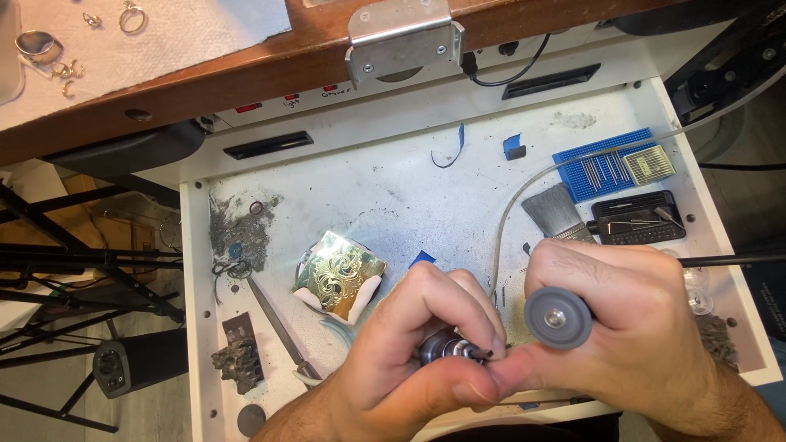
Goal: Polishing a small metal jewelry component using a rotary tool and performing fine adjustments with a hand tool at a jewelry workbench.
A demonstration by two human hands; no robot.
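Closest to me, my left hand [409, 344] is curled tight around a small dark metal piece [446, 348], thumb underneath and fingertips pressed on top, so only its shiny barrel and a short dark tip show between them; I judge the close pinch is there to keep it from turning. It sits above the near edge of the white bench tray [393, 188], roughly at the middle, and its long axis runs almost level, left to right, with the tip pointing right toward my other hand. My right hand [630, 319] is wrapped shut around a handpiece with a round grey cap [557, 318] whose metal centre faces up at me, so that tool's axis runs along my line of sight, with its working end hidden under the palm. The two hands touch at the thumbs, which I take as bracing one against the other for steadiness. A thin grey cable [512, 209] rises from behind my right hand and arcs toward the tray's far right corner. Farther in, left of centre, an engraved gold plate [340, 274] rests on a white pad. Near the right edge lie a flat brush [555, 211], a black case [639, 218] and a blue bur holder [610, 164]. Metal filings [237, 229] gather by the left edge, and beyond the tray's far edge rings [131, 16] lie on paper on the wooden bench.
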